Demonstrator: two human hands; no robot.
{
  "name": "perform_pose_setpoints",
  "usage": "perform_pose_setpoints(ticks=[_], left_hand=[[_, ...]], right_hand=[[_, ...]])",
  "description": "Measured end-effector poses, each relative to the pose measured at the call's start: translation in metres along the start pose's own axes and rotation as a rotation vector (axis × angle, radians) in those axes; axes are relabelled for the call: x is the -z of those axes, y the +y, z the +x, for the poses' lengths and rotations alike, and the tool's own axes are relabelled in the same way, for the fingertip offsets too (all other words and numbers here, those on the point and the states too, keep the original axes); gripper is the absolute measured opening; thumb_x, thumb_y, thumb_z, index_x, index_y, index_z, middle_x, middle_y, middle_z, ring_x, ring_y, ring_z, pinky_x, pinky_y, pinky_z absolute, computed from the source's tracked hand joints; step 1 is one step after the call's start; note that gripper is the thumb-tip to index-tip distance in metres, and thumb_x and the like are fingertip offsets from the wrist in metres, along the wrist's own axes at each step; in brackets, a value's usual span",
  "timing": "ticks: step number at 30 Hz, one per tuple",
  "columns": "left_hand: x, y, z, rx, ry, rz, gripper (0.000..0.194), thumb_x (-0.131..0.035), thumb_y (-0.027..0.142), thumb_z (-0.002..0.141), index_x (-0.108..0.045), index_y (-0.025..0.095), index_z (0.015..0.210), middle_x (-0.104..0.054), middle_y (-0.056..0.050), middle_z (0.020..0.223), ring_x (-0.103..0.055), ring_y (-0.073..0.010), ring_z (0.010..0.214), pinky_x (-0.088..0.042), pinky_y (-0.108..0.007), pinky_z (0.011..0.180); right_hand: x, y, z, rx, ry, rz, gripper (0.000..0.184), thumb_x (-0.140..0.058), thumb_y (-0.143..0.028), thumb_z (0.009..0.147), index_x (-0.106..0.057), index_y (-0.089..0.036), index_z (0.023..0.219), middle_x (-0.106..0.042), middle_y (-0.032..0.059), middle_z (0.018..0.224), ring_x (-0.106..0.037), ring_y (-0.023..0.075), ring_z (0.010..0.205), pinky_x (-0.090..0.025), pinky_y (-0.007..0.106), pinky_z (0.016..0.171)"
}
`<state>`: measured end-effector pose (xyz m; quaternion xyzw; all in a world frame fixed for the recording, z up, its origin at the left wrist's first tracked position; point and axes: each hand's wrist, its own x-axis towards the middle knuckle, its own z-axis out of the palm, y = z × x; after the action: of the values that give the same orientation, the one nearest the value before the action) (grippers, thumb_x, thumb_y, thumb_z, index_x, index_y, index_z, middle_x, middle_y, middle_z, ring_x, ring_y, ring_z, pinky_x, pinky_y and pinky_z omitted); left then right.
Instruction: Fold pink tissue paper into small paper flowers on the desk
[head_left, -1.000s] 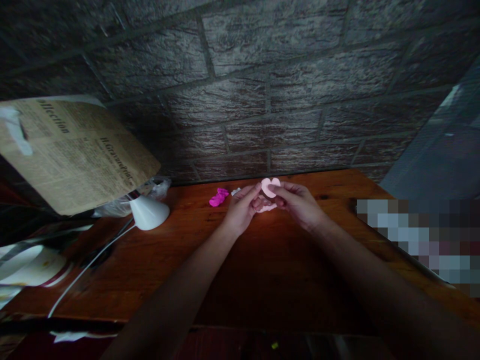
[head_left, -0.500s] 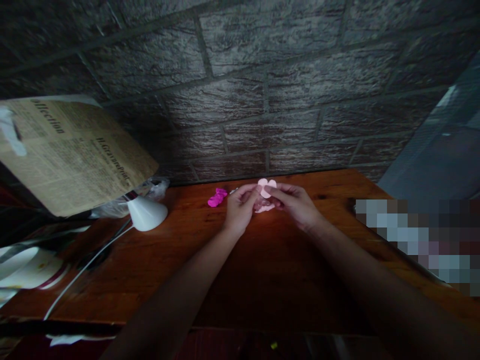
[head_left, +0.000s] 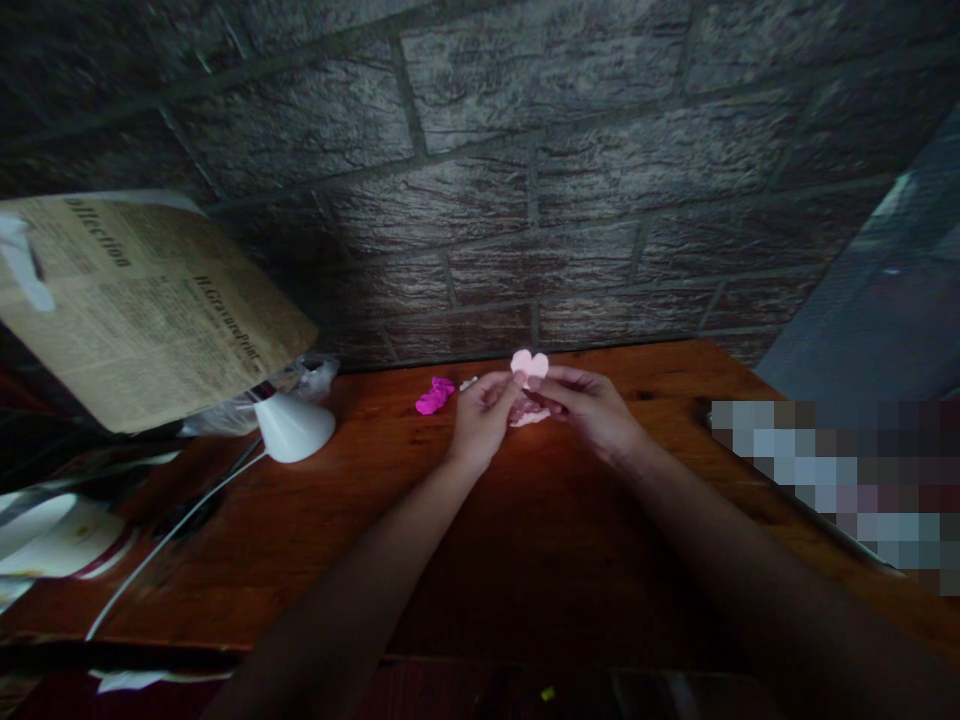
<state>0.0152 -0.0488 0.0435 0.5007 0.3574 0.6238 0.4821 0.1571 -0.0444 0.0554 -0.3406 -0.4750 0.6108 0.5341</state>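
A small pale pink heart-shaped piece [head_left: 530,365] is held up between my two hands, its two rounded lobes pointing up. My left hand [head_left: 484,415] pinches its lower left side with thumb and fingers. From the other side, my right hand [head_left: 592,405] grips its lower right, thumb across the front. Whether it is paper or clay I cannot tell. Just below the fingers, another pale pink piece [head_left: 531,417] lies on the wooden table [head_left: 525,540]. A bright magenta crumpled lump [head_left: 435,396] rests left of my left hand, with a small whitish bit [head_left: 469,383] near it.
On the left stand a white cone-shaped lamp [head_left: 295,427] with its cable [head_left: 176,540], a newsprint-patterned sheet or bag [head_left: 165,310] and a white cup-like container [head_left: 64,535]. A stone-block wall [head_left: 480,200] rises behind the table. A blurred-out area [head_left: 840,490] lies at right.
The pink piece has shifted slightly up and left and turned, so that its heart outline shows more fully. Both hands keep hold of it, almost in place.
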Motion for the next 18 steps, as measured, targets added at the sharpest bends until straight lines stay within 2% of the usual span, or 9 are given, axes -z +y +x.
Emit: perform_pose_setpoints(ticks=[5, 13, 18], left_hand=[[0.0024, -0.0004, 0.0033, 0.065, 0.044, -0.058, 0.039, -0.086, 0.050, 0.068, -0.075, 0.018, 0.087, -0.066, 0.001, 0.066, -0.055, -0.0089, 0.052, -0.044, -0.022, 0.051], [0.0049, 0.0014, 0.0067, 0.101, 0.088, -0.120, 0.025, -0.088, 0.037, 0.066, -0.075, 0.019, 0.077, -0.069, 0.001, 0.068, -0.057, -0.0085, 0.055, -0.046, -0.021, 0.052], [0.0037, 0.0022, 0.0058, 0.101, 0.117, -0.129, 0.025, -0.088, 0.037, 0.066, -0.076, 0.018, 0.077, -0.068, 0.001, 0.067, -0.056, -0.0086, 0.056, -0.045, -0.021, 0.053]], right_hand=[[0.0008, 0.0028, 0.0007, 0.021, -0.057, -0.055, 0.031, -0.089, -0.038, 0.058, -0.076, -0.016, 0.076, -0.066, 0.0006, 0.067, -0.053, 0.0105, 0.059, -0.042, 0.028, 0.061], [0.0011, 0.0049, 0.0012, 0.050, -0.077, -0.132, 0.032, -0.087, -0.045, 0.061, -0.076, -0.017, 0.074, -0.068, 0.0015, 0.066, -0.054, 0.0104, 0.058, -0.042, 0.026, 0.056], [0.0013, 0.0056, 0.0012, 0.046, -0.065, -0.136, 0.033, -0.087, -0.045, 0.060, -0.076, -0.017, 0.074, -0.070, 0.0021, 0.068, -0.054, 0.0111, 0.058, -0.041, 0.026, 0.057]])
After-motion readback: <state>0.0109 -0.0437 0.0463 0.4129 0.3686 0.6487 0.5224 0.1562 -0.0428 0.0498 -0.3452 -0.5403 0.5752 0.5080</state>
